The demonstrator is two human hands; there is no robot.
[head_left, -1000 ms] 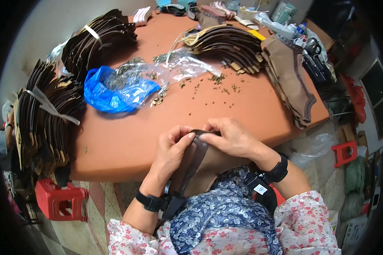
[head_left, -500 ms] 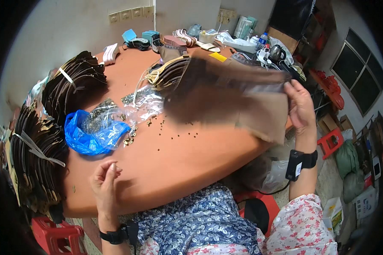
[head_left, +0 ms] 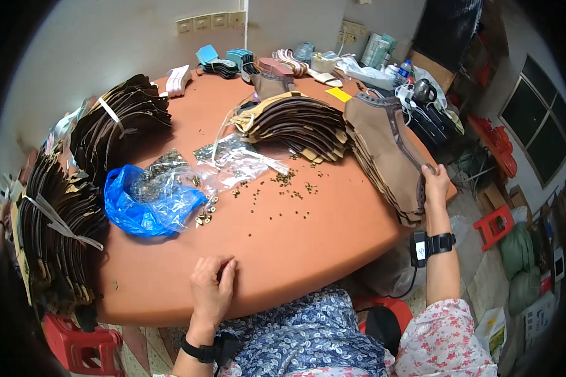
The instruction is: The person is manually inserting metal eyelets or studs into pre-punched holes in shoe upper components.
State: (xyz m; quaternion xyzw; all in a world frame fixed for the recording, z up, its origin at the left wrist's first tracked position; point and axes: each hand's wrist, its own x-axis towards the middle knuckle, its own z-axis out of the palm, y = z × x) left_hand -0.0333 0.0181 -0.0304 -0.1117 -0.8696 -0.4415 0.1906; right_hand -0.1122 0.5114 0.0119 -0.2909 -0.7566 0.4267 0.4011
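Note:
My right hand (head_left: 436, 183) grips the dark trimmed edge of a brown boot upper (head_left: 380, 135), its thumb on top. The upper lies flat on a stack of similar brown pieces at the table's right side. A row of small holes or eyelets runs along its dark trim. My left hand (head_left: 212, 284) rests near the table's front edge, fingers curled and thumb pressed in; what it holds, if anything, is hidden. Small brass-coloured eyelets (head_left: 285, 181) lie scattered mid-table, between my hands and a fanned stack of dark uppers (head_left: 299, 122).
A blue plastic bag (head_left: 127, 210) and a clear bag (head_left: 233, 154) of small metal parts lie left of centre. Tied bundles of dark uppers (head_left: 60, 220) line the left edge. Shoe parts, a bottle (head_left: 403, 72) and a kettle (head_left: 424, 91) stand at the back.
My right hand has lowered the brown upper from mid-air over the table onto the right-hand stack. The fanned stack and eyelets now show. My left hand has moved right.

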